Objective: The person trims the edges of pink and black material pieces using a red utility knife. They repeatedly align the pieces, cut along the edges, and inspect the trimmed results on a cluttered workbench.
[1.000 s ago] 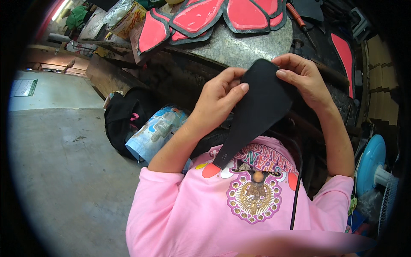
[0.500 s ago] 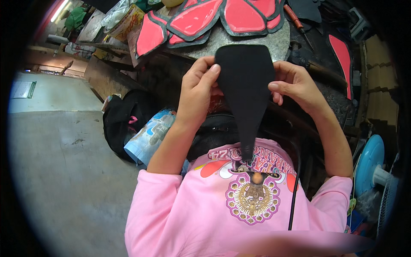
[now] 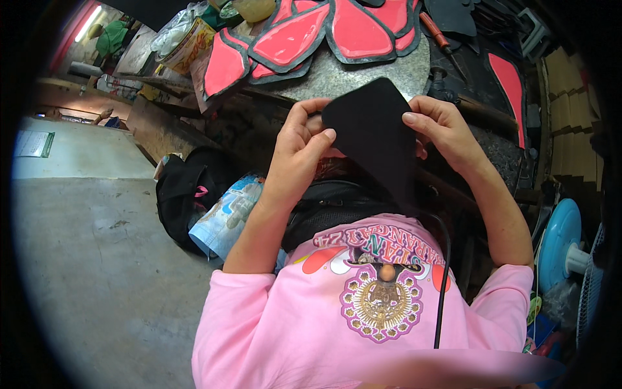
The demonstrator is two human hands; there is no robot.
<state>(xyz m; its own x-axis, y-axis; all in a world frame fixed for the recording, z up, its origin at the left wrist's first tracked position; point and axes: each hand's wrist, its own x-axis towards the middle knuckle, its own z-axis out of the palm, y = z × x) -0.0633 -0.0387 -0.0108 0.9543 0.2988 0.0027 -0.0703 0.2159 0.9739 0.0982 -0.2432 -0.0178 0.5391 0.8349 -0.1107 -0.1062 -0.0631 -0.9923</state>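
Observation:
Between my two hands is a flat black tapered piece [image 3: 376, 129], broad at the top and narrowing toward my lap. Its material I cannot tell for sure. My left hand [image 3: 303, 133] pinches its left edge, thumb on the near face and fingers behind. At the upper right edge my right hand [image 3: 444, 129] grips it the same way, the fingertips partly hidden. Beyond it, several pink panels with dark borders [image 3: 288, 39] lie overlapping on a speckled stone slab [image 3: 324, 81].
A screwdriver with a red handle [image 3: 435, 31] lies right of the slab, near a narrow pink strip [image 3: 510, 91]. To my left are a black bag [image 3: 184, 188] and a light-blue printed cloth [image 3: 227, 214]. A blue-and-white fan [image 3: 560, 243] stands at my right.
The black piece has turned, its narrow end swinging right and its top now slanting to a corner. My right hand has shifted slightly; both hands keep hold.

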